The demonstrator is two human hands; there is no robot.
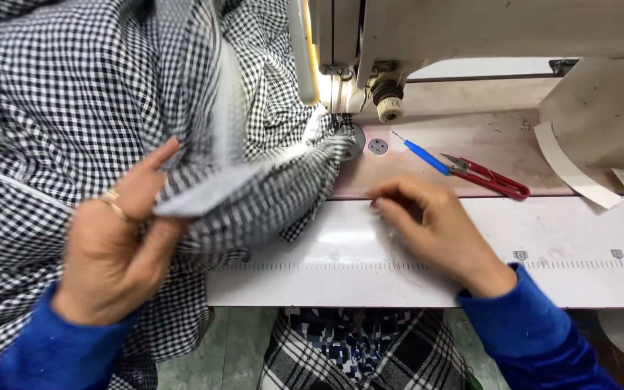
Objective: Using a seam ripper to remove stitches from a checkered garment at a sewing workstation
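The left hand [113, 249] grips a fold of black-and-white checked fabric [74, 94]; its thumb and forefinger pinch a blurred edge of the cloth, so the exact line of that edge cannot be made out. A ring sits on one finger. The cloth spreads above and beyond this hand, covers most of the left of the view, runs off the top and left edges, and reaches forward to the needle area of the sewing machine [471, 29].

The right hand [435, 224] rests on the white table top [579, 238], fingers curled loosely inward, fingertips pressed together near the table surface. Whether anything small lies between them cannot be told. It does not touch the fabric, which lies just to its left.

Beyond this hand, a blue-handled seam ripper [420, 154] and red thread snips [489, 177] lie touching each other on the machine bed.

The machine's head is cut off at the top. The needle is hidden behind bunched cloth. Both sleeves are blue.
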